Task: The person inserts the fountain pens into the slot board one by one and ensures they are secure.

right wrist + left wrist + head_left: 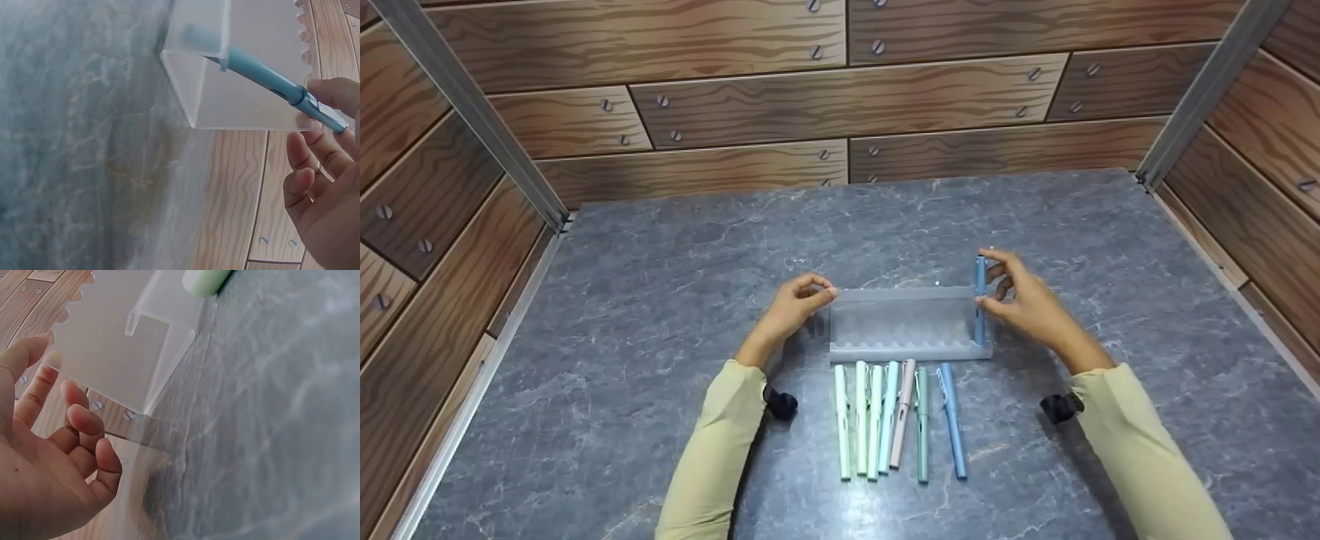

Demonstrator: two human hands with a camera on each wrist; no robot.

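A clear, scalloped-edged pen stand (900, 319) sits on the table in the head view. My left hand (795, 304) pinches its upper left corner between thumb and fingertip, which the left wrist view shows with the other fingers of the hand (62, 478) loosely bent. At the stand's right end, my right hand (1027, 304) holds a blue pen (980, 277) between thumb and fingers. That pen (270, 79) leans along the stand's back panel (247, 107), its lower end behind the front lip in the right wrist view.
In front of the stand lies a row of capped pens: several pale green and turquoise ones (873, 427), a mauve one (901, 420), a dark green one (922, 435) and another blue one (954, 427). The grey marbled table (660, 300) is bounded by wood-patterned walls (840, 97).
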